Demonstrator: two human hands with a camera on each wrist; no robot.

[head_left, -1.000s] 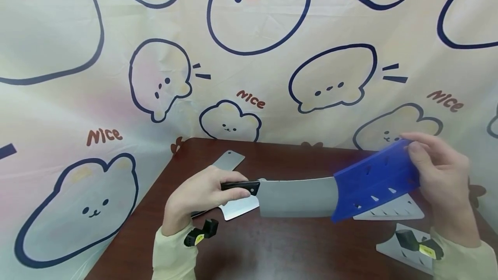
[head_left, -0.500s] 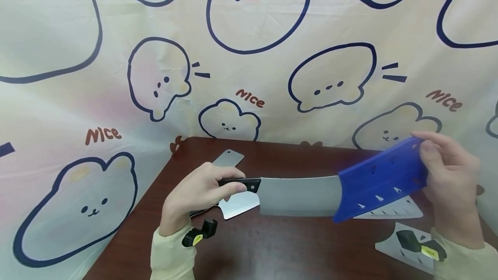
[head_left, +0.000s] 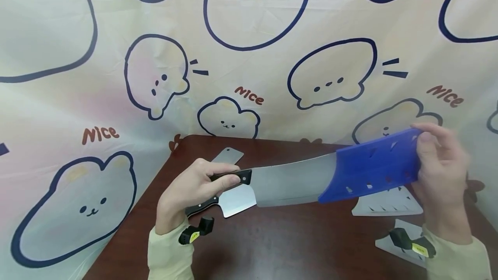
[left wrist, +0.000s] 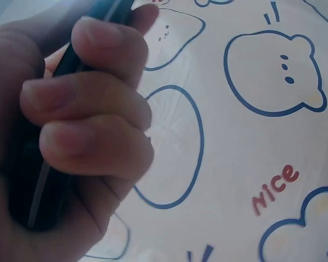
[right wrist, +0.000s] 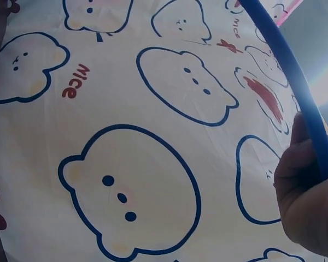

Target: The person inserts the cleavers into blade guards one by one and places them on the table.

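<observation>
My left hand (head_left: 198,189) grips the black riveted handle (head_left: 245,177) of a kitchen cleaver, its fingers curled round it in the left wrist view. The broad grey cleaver blade (head_left: 292,182) points right above the table. A blue slotted blade cover (head_left: 375,165) hides the blade's far end; whether the blade sits inside or behind it I cannot tell. The fingers and thumb of my right hand (head_left: 443,167) pinch the cover's right end. In the right wrist view the blue cover (right wrist: 295,71) shows edge-on beside the curled right hand (right wrist: 309,202).
Beneath my left hand lies a second cleaver (head_left: 237,200) with a black handle, and behind it a grey blade (head_left: 228,156). Two white slotted covers (head_left: 389,204) lie at the right of the brown table (head_left: 280,245). Printed cloth (head_left: 272,68) hangs behind the table.
The cleaver and blue cover have risen slightly and tilted up towards the right, standing closer in line. My left hand has shifted a little left, and my right hand a little left and up.
</observation>
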